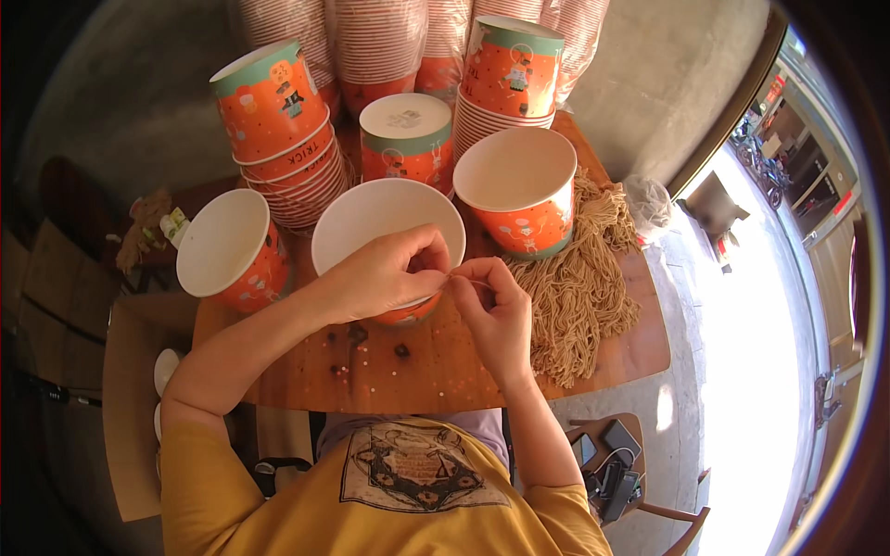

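Observation:
My left hand (394, 271) and my right hand (493, 310) meet fingertip to fingertip at the right rim of a white-lined orange paper bucket (371, 208). Both hands are closed in a pinch. A thin tan string (471, 281) seems to run between the fingertips, though it is small and mostly hidden. My left forearm crosses in front of the bucket and covers part of its near side. To the right lies a loose bundle of tan string (584, 306), partly under another upright paper bucket (519, 185).
A tilted paper bucket (227, 246) stands at the left. Behind are a leaning stack of buckets (278, 130), an upside-down bucket (406, 139), another stack (510, 83) and plastic-wrapped stacks (380, 37). A cardboard box (139, 398) sits left of the wooden table (445, 380); a chair (630, 431) holds electronics.

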